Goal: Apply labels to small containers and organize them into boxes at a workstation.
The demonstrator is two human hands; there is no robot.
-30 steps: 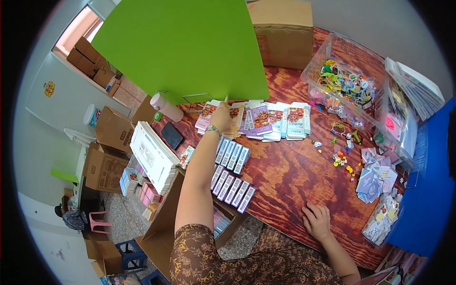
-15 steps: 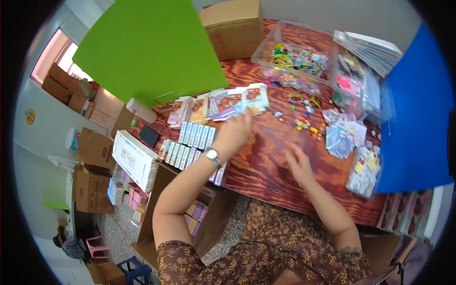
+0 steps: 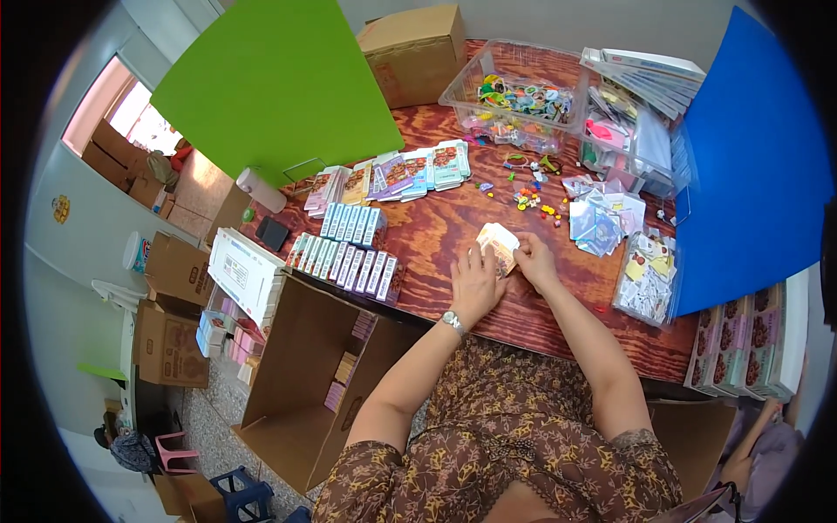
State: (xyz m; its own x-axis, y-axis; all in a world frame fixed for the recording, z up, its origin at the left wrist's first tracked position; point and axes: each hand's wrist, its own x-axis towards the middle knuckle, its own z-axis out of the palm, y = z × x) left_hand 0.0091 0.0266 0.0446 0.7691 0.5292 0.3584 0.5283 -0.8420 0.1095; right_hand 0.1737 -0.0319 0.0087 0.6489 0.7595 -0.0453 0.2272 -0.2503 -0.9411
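A small flat cream-and-yellow printed carton [image 3: 497, 237] lies at the front middle of the table, between my two hands. My left hand [image 3: 475, 283], with a watch at the wrist, covers its left side, fingers over it and thumb at the lower edge. My right hand [image 3: 536, 263] pinches its right edge between thumb and fingers. Beyond them, overlapping stacks of flat cartons [image 3: 397, 177] in pink, yellow, purple and blue lie fanned out. Rows of small upright boxes [image 3: 362, 270] stand to my left.
Small colourful toys [image 3: 527, 199], plastic packets [image 3: 602, 222] and a filled clear bag [image 3: 647, 277] lie to the right. Clear bins [image 3: 453, 96] stand behind. Green [image 3: 279, 87] and blue [image 3: 758, 166] panels flank the table; an open cardboard box [image 3: 301, 383] stands at front left.
My left hand has come back from the carton stacks toward me, and a yellow carton is now between both hands. My right hand has closed on its edge. The view has shifted slightly.
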